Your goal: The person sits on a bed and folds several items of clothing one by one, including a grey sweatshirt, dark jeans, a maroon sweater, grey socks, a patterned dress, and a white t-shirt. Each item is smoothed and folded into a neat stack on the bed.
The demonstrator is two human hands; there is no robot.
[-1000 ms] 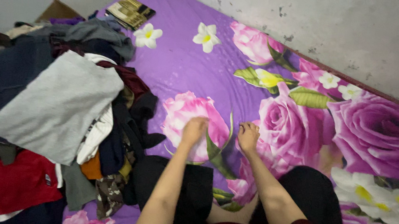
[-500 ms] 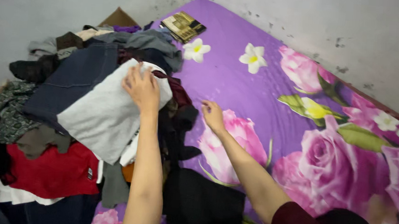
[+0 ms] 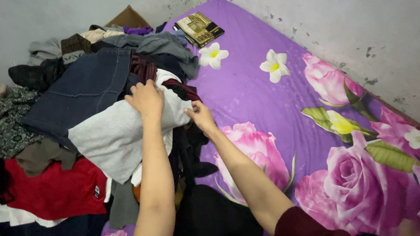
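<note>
A grey garment [image 3: 114,136] lies on top of a big heap of clothes [image 3: 49,123] at the left of a purple flowered bedsheet [image 3: 250,91]. My left hand [image 3: 146,99] rests on the grey garment's upper edge, fingers curled into the cloth. My right hand [image 3: 199,115] pinches the same garment's right corner. A dark blue denim piece [image 3: 88,88] lies just left of my left hand. A red garment [image 3: 55,191] sits lower in the heap.
A dark patterned book or box [image 3: 199,29] lies at the sheet's far corner. A brown cardboard piece [image 3: 127,18] leans on the grey wall [image 3: 56,1] behind the heap. Black cloth [image 3: 213,220] covers my lap.
Both hands left the sheet in front of me and swung left to the heap. My right hand has now reached the grey garment's corner beside my left hand.
</note>
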